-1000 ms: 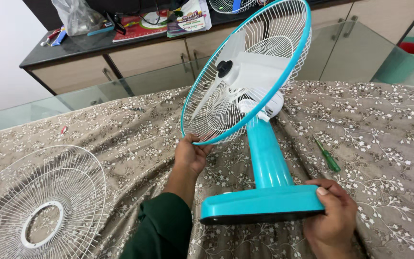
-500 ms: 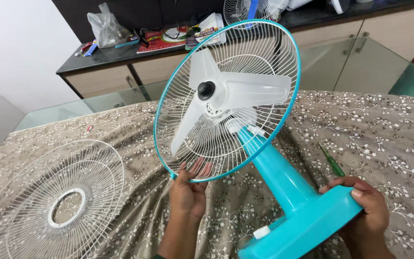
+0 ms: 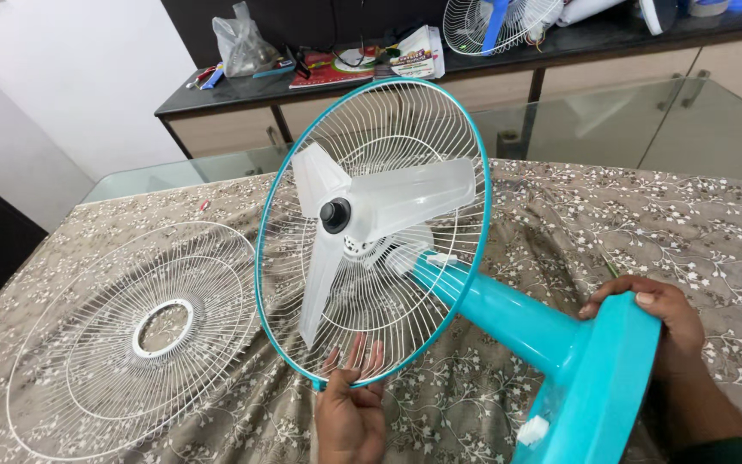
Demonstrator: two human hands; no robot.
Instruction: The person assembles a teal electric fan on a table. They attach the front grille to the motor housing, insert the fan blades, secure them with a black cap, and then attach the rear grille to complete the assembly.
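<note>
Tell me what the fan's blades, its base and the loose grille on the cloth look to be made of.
Blades: translucent whitish plastic, probably; the rear wires show faintly through them. Base: glossy turquoise plastic by its smooth moulded shape and soft sheen. Loose grille: thin white wire, likely coated metal, though the coating cannot be confirmed.

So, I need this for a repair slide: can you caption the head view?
Left hand and right hand tilt a teal fan, its loose grille lying alongside.
</note>
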